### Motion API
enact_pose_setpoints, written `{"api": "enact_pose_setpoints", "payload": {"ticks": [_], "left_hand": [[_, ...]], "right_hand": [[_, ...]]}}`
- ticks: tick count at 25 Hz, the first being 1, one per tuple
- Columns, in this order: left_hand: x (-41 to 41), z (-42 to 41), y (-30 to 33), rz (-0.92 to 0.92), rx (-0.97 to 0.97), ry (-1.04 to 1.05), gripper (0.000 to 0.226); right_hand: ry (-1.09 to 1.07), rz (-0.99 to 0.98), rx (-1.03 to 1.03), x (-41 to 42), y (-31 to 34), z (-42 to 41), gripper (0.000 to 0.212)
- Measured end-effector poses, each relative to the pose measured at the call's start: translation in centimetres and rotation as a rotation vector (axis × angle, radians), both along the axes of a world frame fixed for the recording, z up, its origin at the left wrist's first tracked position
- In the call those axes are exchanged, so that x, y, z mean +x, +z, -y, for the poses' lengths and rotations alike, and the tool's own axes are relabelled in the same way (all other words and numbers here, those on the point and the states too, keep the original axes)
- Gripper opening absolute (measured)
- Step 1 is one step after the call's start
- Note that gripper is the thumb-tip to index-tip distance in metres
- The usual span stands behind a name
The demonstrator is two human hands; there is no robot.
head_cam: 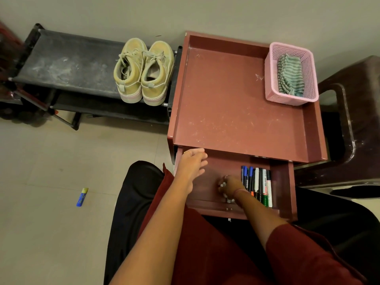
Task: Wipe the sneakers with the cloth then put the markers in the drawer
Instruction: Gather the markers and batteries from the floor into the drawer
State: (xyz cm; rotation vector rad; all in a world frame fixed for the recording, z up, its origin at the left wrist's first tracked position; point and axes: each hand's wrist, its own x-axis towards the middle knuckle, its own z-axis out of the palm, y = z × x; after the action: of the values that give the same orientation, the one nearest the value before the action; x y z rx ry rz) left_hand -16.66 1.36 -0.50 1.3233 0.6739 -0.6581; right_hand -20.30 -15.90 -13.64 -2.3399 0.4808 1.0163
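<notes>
A pair of tan sneakers [143, 72] stands side by side on the right end of a black shoe rack [61, 64]. The striped green cloth [290, 79] lies in a pink basket [292, 99] on the maroon table [236, 99]. The table's drawer [284, 182] is pulled open. Several markers [257, 186] lie side by side in its right half. My right hand [229, 187] is inside the drawer just left of them, with its fingers curled round a whitish object that looks like a marker. My left hand [193, 163] rests with straight fingers at the drawer's back left corner.
A dark brown plastic chair [353, 120] stands to the right of the table. A small blue and yellow object [82, 197] lies on the tiled floor at the left. My knees, in dark red cloth, sit right under the drawer's front.
</notes>
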Motion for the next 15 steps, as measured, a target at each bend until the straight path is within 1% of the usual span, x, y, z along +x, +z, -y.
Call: {"api": "enact_pose_setpoints", "payload": {"ticks": [2, 4, 6, 10, 15], "left_hand": [[0.0, -0.1, 0.0, -0.004, 0.003, 0.003, 0.025], [0.0, -0.1, -0.1, -0.006, -0.004, 0.002, 0.025], [0.0, -0.1, -0.2, -0.007, -0.005, -0.002, 0.025], [0.2, -0.2, -0.3, -0.008, -0.015, -0.002, 0.024], [0.2, 0.0, -0.5, -0.016, -0.013, -0.012, 0.026]], "right_hand": [[-0.011, -0.028, -0.046, 0.0, -0.6, -0.7, 0.013], [0.077, -0.036, -0.112, -0.2, -1.1, -0.8, 0.008], [0.162, -0.028, -0.157, -0.4, -1.2, -0.6, 0.016], [0.174, -0.046, -0.178, -0.2, -1.2, 0.3, 0.012], [0.306, -0.072, -0.187, 0.7, -0.8, 1.4, 0.018]]}}
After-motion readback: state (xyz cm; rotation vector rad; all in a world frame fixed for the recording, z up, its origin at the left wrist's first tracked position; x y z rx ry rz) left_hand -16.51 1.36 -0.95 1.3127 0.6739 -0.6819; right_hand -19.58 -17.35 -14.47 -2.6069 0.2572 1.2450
